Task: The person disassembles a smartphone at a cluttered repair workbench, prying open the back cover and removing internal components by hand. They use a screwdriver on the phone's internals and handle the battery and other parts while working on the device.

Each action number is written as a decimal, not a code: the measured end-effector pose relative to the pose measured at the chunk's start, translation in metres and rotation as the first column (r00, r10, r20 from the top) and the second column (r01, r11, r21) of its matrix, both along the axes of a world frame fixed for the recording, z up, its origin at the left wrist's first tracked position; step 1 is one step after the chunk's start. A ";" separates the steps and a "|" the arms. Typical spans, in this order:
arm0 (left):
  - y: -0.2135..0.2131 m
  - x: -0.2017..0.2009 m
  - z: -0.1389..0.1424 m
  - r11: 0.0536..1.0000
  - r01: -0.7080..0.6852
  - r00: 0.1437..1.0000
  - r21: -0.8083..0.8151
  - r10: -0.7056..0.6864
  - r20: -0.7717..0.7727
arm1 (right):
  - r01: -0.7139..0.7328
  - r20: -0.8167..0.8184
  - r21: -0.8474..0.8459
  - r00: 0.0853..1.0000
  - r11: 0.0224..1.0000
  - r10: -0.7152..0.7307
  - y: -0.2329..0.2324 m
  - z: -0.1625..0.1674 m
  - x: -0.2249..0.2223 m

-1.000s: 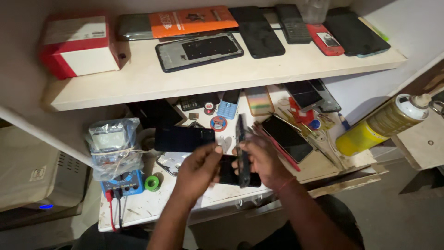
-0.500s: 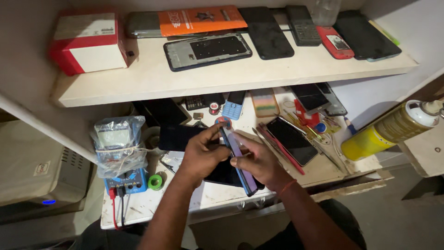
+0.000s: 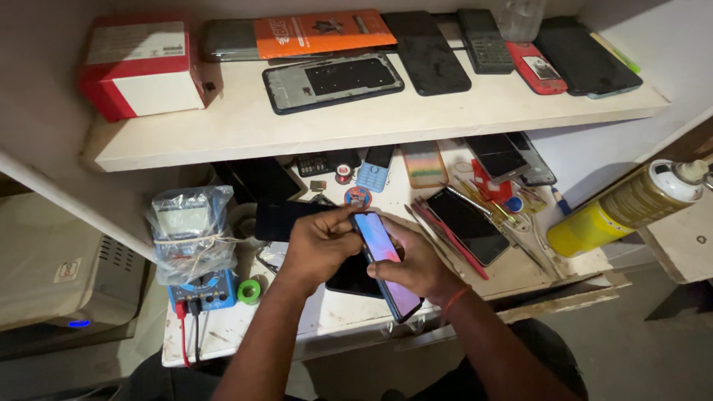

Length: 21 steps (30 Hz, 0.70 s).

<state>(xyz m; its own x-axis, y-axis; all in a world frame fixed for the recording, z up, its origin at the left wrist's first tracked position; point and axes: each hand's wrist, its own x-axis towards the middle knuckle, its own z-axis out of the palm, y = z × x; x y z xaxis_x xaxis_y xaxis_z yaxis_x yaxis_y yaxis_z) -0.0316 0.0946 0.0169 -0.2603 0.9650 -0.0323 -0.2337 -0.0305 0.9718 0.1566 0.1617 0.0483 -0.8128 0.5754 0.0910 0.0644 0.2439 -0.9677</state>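
Cluttered repair counter (image 3: 334, 315) under white shelf (image 3: 371, 122); shelf carries red-white box (image 3: 137, 67), orange card (image 3: 323, 33), several dark phones. Both hands over counter middle. Left hand (image 3: 319, 241) fingers closed, pinching top end of phone (image 3: 386, 263). Right hand (image 3: 416, 267) fingers wrapped around phone's lower half, gripping it. Phone held tilted just above counter, glossy face up, over another dark phone (image 3: 353, 276) lying flat. Bagged meter (image 3: 193, 241) at left, green tape roll (image 3: 249, 291) beside it. Yellow spray can (image 3: 624, 208) at right, lying tilted.
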 end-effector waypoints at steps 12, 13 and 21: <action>0.000 -0.009 -0.009 0.998 -0.065 0.984 0.019 0.067 -0.164 | -0.010 -0.027 0.014 1.000 1.000 0.011 0.000 -0.005 0.001; 0.002 -0.011 -0.009 0.998 -0.061 0.984 0.011 0.062 -0.169 | -0.017 -0.035 0.014 0.999 1.000 0.017 0.000 -0.006 0.002; 0.007 -0.026 -0.011 0.995 -0.011 0.996 -0.099 0.002 -0.087 | -0.022 -0.031 0.073 0.999 0.997 0.024 -0.003 0.000 0.001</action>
<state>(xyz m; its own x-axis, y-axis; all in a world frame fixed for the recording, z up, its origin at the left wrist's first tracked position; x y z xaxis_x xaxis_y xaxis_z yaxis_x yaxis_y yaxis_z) -0.0575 0.1012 0.0062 -0.2724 0.9565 -0.1046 -0.1488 0.0655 0.9867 0.1578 0.1591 0.0485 -0.8216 0.5478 0.1577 0.0277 0.3146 -0.9488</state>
